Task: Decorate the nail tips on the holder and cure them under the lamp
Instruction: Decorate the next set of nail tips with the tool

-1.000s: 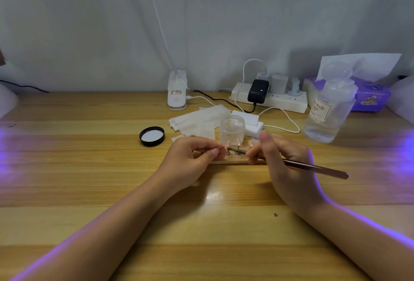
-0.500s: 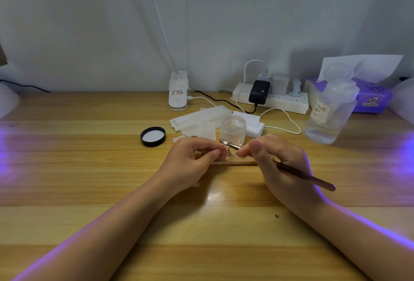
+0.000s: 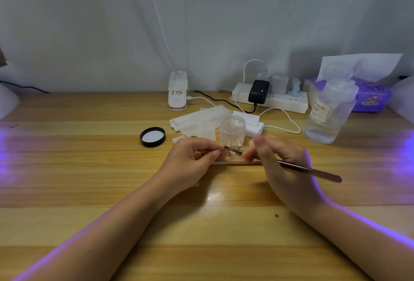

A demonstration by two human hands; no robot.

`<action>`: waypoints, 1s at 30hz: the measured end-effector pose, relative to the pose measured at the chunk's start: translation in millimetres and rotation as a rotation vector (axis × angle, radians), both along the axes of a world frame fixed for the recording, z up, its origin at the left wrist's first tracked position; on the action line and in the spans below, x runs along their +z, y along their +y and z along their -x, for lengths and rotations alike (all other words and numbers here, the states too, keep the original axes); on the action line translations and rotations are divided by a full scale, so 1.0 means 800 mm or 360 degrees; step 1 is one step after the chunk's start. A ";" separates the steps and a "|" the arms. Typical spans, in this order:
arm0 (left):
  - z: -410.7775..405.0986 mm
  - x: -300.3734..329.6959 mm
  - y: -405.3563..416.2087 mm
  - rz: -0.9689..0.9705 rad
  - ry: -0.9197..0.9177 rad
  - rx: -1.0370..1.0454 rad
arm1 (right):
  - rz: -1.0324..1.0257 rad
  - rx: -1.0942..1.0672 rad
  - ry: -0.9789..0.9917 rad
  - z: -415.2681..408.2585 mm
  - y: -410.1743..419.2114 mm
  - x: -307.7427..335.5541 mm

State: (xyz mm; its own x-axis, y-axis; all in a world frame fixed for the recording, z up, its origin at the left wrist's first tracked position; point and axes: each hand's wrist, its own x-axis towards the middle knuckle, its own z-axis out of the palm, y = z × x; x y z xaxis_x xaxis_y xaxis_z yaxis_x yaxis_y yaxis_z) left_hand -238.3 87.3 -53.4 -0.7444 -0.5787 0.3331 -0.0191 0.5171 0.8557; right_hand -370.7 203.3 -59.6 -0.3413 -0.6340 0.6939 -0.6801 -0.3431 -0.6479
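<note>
Left hand [image 3: 190,159]: fingers pinching the tool's tip, over the holder [image 3: 235,162].
Right hand [image 3: 284,168]: fingers pinching the tool [image 3: 313,172].

Table [image 3: 89,168]: light wood, striped grain, violet glow at both side edges. Jar lid [image 3: 152,136]: black rim, white inside. Tissue box [image 3: 371,97]: purple, printed. Power strip [image 3: 280,101]: white, carrying a black adapter [image 3: 258,91]. Nail tips [image 3: 233,143]: pinkish. Tool [image 3: 313,172]: dark metallic.
</note>
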 end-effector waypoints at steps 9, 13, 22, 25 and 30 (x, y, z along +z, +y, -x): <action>0.000 0.002 0.001 0.0035 -0.0023 -0.0020 | -0.0044 -0.0014 0.0077 0.000 0.000 0.002; 0.000 0.003 0.001 0.0025 -0.0018 -0.0009 | 0.0007 -0.0048 -0.0243 0.002 0.002 0.000; -0.002 0.003 0.000 0.0029 0.0026 0.0090 | -0.0019 -0.0011 -0.0220 0.001 0.001 -0.001; -0.002 0.004 0.001 0.0010 0.0042 0.0087 | 0.0019 0.0046 -0.0243 0.002 0.003 0.000; -0.001 0.003 0.000 0.0002 0.0081 0.0108 | -0.0015 0.0097 0.0028 -0.003 0.001 0.001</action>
State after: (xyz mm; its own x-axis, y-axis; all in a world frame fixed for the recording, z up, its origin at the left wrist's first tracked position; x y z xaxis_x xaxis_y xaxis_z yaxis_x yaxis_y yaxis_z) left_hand -237.8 87.5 -51.2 -0.6857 -0.6267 0.3702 -0.0108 0.5174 0.8557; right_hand -368.5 204.0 -59.0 -0.2895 -0.6597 0.6935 -0.6695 -0.3782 -0.6393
